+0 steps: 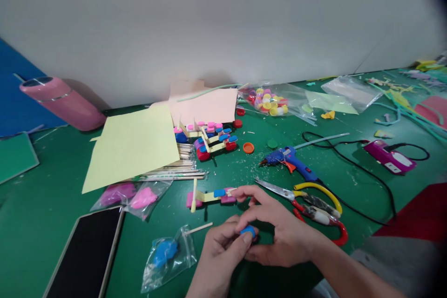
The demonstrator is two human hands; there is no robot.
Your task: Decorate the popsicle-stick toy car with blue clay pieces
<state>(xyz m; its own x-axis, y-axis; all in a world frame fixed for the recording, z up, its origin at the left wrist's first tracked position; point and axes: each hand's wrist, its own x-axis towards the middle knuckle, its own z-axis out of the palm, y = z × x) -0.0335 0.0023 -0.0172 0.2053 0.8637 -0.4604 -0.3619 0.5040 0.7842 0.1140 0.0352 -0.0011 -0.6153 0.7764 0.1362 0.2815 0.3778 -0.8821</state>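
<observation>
A small lump of blue clay (247,231) is pinched between the thumb and fingers of my left hand (223,247). My right hand (279,228) curves round its other side, with a fingertip against the lump and the index finger stretched forward. That finger reaches beside a small toy car (209,197) made of pale sticks, with pink wheels and a blue piece on top; contact there cannot be made out. Left of my hands lies an opened clear bag of blue clay (165,252), a thin stick (199,228) at its mouth.
A blue glue gun (291,160) and scissors (279,190) lie to the right, with a black cable (379,181). More toy cars (213,142) stand behind. A phone (85,251), yellow sheet (136,142), bag of colored caps (268,102) and pink bottle (66,102) surround the workspace.
</observation>
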